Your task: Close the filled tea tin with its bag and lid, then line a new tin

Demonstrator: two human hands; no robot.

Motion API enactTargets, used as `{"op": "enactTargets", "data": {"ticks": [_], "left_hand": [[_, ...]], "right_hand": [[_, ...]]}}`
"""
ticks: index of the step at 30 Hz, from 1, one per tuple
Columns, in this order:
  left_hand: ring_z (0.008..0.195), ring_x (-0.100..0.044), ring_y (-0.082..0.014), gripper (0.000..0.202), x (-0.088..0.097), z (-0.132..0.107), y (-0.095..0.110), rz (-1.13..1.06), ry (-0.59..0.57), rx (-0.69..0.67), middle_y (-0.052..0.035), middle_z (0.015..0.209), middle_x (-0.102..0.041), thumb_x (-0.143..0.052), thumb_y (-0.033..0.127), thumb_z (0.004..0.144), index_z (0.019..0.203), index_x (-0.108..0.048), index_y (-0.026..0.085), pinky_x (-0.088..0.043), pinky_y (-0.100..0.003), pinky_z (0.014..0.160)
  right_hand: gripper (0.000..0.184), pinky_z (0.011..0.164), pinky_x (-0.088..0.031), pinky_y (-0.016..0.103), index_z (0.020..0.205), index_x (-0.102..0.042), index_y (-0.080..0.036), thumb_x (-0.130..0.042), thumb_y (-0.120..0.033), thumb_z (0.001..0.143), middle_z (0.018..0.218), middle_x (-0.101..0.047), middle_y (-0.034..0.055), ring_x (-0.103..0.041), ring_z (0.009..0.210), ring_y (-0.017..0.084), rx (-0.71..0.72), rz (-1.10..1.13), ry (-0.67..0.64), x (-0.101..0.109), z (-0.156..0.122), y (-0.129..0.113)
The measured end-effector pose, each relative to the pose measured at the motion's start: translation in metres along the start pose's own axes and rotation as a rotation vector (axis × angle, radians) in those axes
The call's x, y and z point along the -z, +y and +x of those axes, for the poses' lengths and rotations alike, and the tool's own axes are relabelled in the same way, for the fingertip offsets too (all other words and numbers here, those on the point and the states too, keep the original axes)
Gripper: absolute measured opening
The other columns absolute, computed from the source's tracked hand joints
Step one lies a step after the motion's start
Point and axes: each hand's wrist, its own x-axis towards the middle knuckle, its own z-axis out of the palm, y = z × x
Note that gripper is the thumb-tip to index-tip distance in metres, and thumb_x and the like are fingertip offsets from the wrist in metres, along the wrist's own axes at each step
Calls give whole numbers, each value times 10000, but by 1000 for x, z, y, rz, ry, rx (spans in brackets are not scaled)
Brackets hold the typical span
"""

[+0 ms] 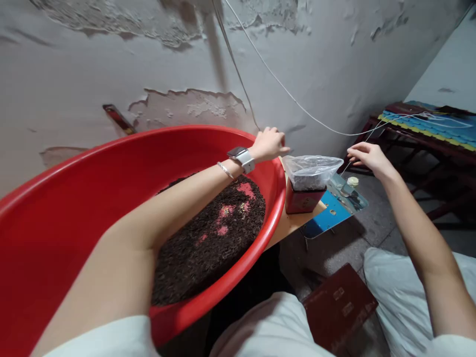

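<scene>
“Listing the piece between the hands: one clear, thin plastic bag, mouth spread, rising from the top of a dark red square box. Location?”

“Near the right-hand corner of the pale wooden bench, just beside the rim of the large, round, red plastic tub.”

“Tub contents?”

“Loose dark-brown flakes, pinkish-red patches showing through.”

“Handling of the bag?”

“Judged light, soft and limp; likely slippery and easily torn. Contents, if any, not legible, so weight lower down uncertain.”

“Recommended hold?”

“The film at two opposite points of the mouth, lightly pinched. For the box, presumably stiff: its flat sides, low down, leaving the bag free.”

“State of the hands?”

“Left hand, with white-strapped watch: above the tub's rim, just beside the bag, contact unclear; fingers loosely bent, released, nothing seen in them. Right hand: raised beyond the bench's right-hand edge, apart from the bag, fingers curved together; whether they pinch the thin white cord passing there, cannot tell.”
</scene>
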Motion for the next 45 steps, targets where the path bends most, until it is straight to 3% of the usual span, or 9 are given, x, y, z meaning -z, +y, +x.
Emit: {"op": "enactTargets", "data": {"ticks": [4, 11, 14, 18, 26, 31, 35, 41, 45], "left_hand": [[1396, -264, -363, 508, -24, -5, 4, 61, -159, -316, -128, 1522, -370, -730, 439, 786, 1262, -644, 286, -297, -511, 1078], [1361, -312, -313, 193, -31, -5, -6, 117, -69, -261, -82, 1439, -509, -642, 355, 875, 908, -778, 221, -272, -425, 1054], [1295, -380, -299, 276, -22, -11, -19, 0, -89, -165, -82, 1384, -549, -617, 432, 878, 1040, -743, 248, -295, -407, 1025], [1188, -482, -294, 594, -22, -14, -22, -81, -163, -160, -77, 1205, -665, -708, 405, 793, 1345, -539, 268, -312, -404, 1021], [875, -671, -165, 305, -49, 8, 28, -482, -84, -121, -94, 1006, -732, -537, 74, 879, 1180, -558, 118, -487, -238, 797], [790, -674, -152, 239, -59, 19, 44, -814, -75, 93, -112, 972, -717, -602, 66, 864, 1086, -529, 113, -550, -278, 767], [813, -669, -136, 199, -66, 20, 38, -1075, -158, 164, -107, 969, -709, -642, 91, 856, 1029, -544, 112, -559, -291, 773], [1081, -647, -210, 235, -49, 0, 27, -660, -106, -53, -148, 1186, -689, -532, 135, 911, 1114, -640, 84, -488, -314, 955], [1155, -624, -207, 392, -34, -15, 16, -461, -121, -77, -128, 1262, -666, -426, 31, 883, 1222, -610, 98, -464, -285, 992]], "right_hand": [[586, 576, -527, 260, 1105, -653, -196, -838, -470, 621, 1096, -695, 106, -650, 776, 175, 54, -124, -207, -20, -1, 3], [262, 573, -482, 276, 667, -681, -158, -760, -407, 676, 613, -636, 36, -572, 594, 149, 78, -183, -25, -38, 8, -2], [335, 633, -518, 303, 844, -700, -164, -761, -449, 678, 824, -704, 75, -631, 714, 184, 90, -52, 0, -14, 10, 0], [746, 743, -560, 340, 1195, -624, -203, -882, -374, 517, 1163, -673, 100, -661, 906, 232, 55, -118, -345, -7, 8, 3], [167, 880, -505, 378, 744, -706, -186, -733, -340, 687, 1013, -663, 75, -632, 933, 231, 359, -142, -448, -81, 5, -15], [477, 791, -534, 341, 1002, -592, -207, -800, -303, 583, 1078, -642, 68, -650, 954, 229, 307, -32, -517, -115, -11, -14], [556, 725, -528, 324, 1070, -430, -225, -761, -298, 630, 943, -676, 23, -658, 814, 192, 234, -23, -348, -129, -17, -5], [234, 794, -535, 392, 988, -552, -196, -619, -312, 795, 1043, -663, 94, -663, 793, 210, 261, -253, -182, -100, -8, -27], [533, 1046, -436, 497, 1258, -562, -228, -709, -373, 768, 1421, -474, 143, -514, 1264, 332, 710, -513, -155, -71, -20, -47]]}}
